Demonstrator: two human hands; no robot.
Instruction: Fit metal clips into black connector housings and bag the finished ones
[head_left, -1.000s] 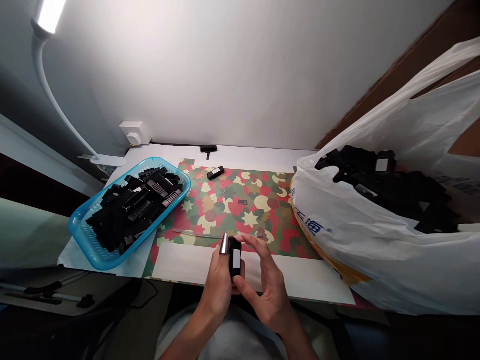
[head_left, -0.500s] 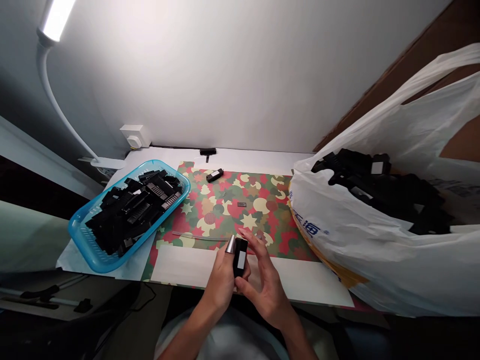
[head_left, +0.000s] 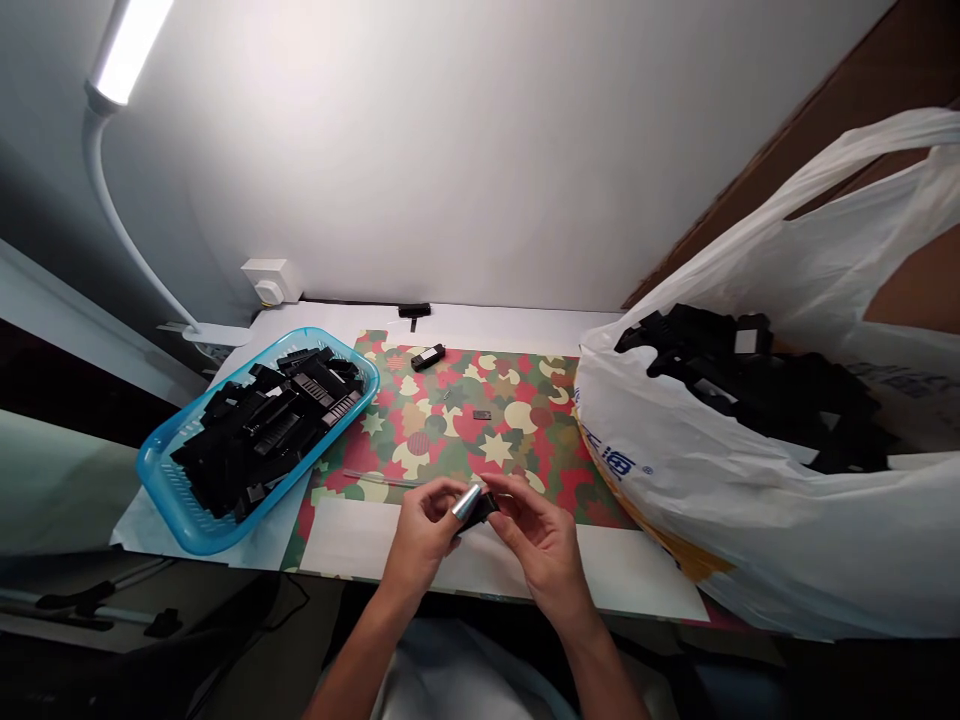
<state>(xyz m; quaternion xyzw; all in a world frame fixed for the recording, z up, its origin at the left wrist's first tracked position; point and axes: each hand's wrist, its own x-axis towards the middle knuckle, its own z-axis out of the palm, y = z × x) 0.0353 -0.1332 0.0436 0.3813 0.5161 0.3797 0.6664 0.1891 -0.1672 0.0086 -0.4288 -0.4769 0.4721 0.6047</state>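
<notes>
While both pinch blk part, L hand, R hand, fingers curled

The black part, upright with its white label showing a second ago, now lies tipped over, label hidden. The right hand, open before, has closed onto it opposite the left hand, nearer the camouflage mat.

Our left hand w/ metal thumb cap & right hand pinching small black part at desk's near edge, blue basket at left edge, white bag at right edge
</notes>
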